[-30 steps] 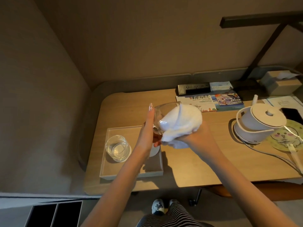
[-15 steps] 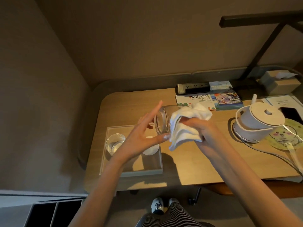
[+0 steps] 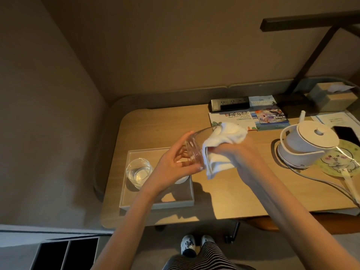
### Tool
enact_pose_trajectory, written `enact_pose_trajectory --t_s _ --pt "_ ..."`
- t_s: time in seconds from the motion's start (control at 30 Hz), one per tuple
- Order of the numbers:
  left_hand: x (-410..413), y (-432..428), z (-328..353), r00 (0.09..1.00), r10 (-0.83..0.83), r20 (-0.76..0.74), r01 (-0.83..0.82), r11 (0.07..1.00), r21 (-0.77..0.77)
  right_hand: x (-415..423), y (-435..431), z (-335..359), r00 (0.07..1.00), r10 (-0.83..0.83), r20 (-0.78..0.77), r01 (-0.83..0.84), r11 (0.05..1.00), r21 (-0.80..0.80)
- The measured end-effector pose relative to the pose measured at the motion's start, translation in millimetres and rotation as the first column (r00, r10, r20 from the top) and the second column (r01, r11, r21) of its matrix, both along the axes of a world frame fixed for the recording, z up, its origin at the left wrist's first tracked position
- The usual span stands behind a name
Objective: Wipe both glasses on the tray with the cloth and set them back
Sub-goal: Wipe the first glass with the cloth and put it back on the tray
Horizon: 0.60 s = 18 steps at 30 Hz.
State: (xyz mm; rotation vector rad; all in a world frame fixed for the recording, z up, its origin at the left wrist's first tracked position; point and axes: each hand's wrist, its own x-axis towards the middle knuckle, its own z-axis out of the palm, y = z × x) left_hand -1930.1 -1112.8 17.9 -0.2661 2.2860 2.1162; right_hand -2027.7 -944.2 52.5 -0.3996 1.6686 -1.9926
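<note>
The wooden table (image 3: 224, 195) carries a shallow rectangular tray (image 3: 155, 205) at its left end and a white kettle (image 3: 307, 145) toward the right. Above the table, just right of the tray, a white cloth (image 3: 224, 145) is bunched in the right hand (image 3: 241, 158), whose fingers are curled tight around it. The cloth's upper fold lies against the mouth of the tilted glass (image 3: 194, 151) and its lower end hangs free. The tilted glass is clear and is held on its side in the air, mouth to the right, gripped at the base between the thumb and extended fingers of the left hand (image 3: 171, 168). How far the cloth enters the glass cannot be told. The standing glass (image 3: 138, 172), clear and upright, sits in the tray's left half, apart from both hands. A small white round item (image 3: 182, 179) on the tray is mostly hidden beneath the left hand, and its nature cannot be made out.
</note>
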Motion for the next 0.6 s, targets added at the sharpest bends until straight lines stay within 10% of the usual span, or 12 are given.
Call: enact_pose_trajectory --t_s 0.13,0.3,0.47,0.6 --pt "1.6 -1.1 -2.2 0.998 -0.039 -0.058 0.037 0.998 -0.048 4.9 0.7 -3.8 0.987 -0.134 0.091 0.143 0.985 -0.099" --pt "-2.7 -3.5 -0.6 0.987 0.062 0.148 -0.123 0.888 0.443 12.0 -1.4 -2.8 0.998 -0.057 -0.016 0.056 0.998 -0.027" --pt "-16.6 -4.2 8.8 0.946 0.039 0.321 -0.127 0.958 0.258 26.6 1.0 -3.0 0.997 -0.071 -0.002 0.071 0.997 0.038" --pt "-16.9 1.6 3.0 0.977 0.168 0.132 -0.191 0.964 0.183 22.7 -1.4 -7.4 0.995 -0.090 0.037 0.086 0.990 0.115"
